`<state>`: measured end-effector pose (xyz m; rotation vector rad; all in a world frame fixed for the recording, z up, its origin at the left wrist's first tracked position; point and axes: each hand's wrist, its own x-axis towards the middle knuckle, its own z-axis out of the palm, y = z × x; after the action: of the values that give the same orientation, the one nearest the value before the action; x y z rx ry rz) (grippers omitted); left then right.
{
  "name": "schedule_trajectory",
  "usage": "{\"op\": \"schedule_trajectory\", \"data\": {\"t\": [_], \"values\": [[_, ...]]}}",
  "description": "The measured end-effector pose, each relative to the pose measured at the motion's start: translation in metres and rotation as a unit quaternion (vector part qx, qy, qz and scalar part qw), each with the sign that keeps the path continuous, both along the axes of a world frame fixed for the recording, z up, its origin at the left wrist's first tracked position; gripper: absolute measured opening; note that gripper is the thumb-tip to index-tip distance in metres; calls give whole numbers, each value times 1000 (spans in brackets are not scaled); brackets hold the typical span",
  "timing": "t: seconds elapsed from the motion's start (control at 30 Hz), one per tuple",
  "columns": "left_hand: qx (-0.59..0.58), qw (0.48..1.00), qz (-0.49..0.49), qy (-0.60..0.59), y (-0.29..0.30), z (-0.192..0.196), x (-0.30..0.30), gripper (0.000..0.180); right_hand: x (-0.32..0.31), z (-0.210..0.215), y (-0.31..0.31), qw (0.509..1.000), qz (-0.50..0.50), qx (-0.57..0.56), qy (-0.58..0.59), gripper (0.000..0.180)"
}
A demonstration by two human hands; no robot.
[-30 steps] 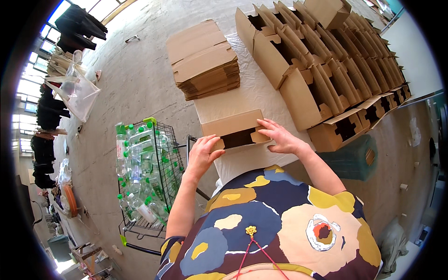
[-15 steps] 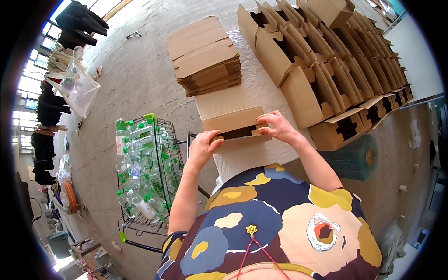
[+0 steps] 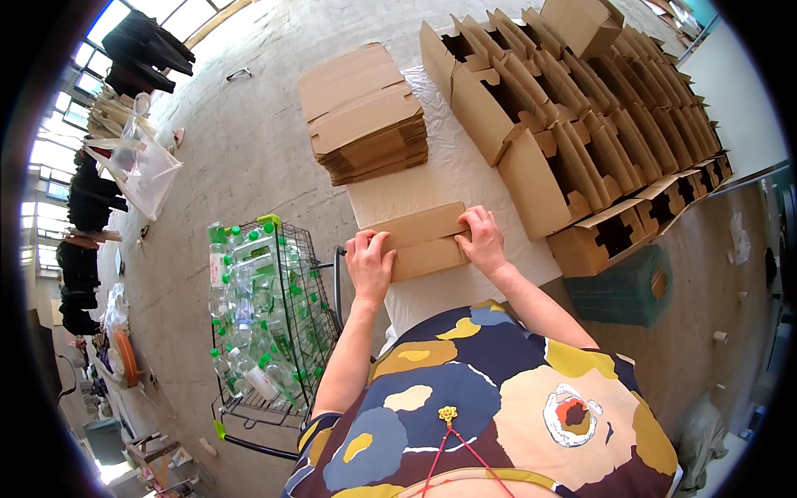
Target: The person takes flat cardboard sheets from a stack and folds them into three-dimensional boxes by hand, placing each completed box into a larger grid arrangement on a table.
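Observation:
A small brown cardboard box (image 3: 422,241) lies on the white-covered table (image 3: 452,178) right in front of me, its flaps pressed closed. My left hand (image 3: 369,266) grips its left end, fingers over the top edge. My right hand (image 3: 483,239) presses on its right end, fingers curled over the flap seam. Both hands hold the box down against the table.
A stack of flat cardboard blanks (image 3: 364,112) lies at the table's far left. Several rows of folded open boxes (image 3: 581,124) fill the table's right side. A wire cart of green-capped plastic bottles (image 3: 266,315) stands on the floor to my left. A teal crate (image 3: 618,286) sits under the right.
The box was open with a dark gap showing between the flaps; now the flaps are folded flat and both hands have come down on its ends.

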<state>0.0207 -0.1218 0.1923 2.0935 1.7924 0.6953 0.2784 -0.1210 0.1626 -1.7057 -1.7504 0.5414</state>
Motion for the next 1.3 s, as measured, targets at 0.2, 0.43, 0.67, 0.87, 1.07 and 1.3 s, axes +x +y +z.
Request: {"op": "schedule_trajectory", "data": {"t": [0.2, 0.43, 0.67, 0.87, 1.07, 1.3], "values": [[10, 997, 1, 82, 3, -9, -1, 70, -15, 19, 4, 971, 57, 106, -205, 54], [-53, 973, -78, 209, 16, -16, 15, 77, -52, -6, 20, 955, 156, 46, -246, 65], [-41, 973, -62, 218, 12, -31, 15, 78, -52, -12, 21, 947, 155, 41, -278, 69], [-50, 974, -55, 215, 10, -29, 15, 77, -54, -13, 21, 948, 159, 39, -274, 69], [-25, 978, -25, 204, 9, -28, 13, 69, -18, -15, 29, 958, 118, -31, -259, 67], [-5, 990, 50, 129, 15, -47, -4, 71, 4, -24, 35, 979, 58, -42, -191, 66]]}}
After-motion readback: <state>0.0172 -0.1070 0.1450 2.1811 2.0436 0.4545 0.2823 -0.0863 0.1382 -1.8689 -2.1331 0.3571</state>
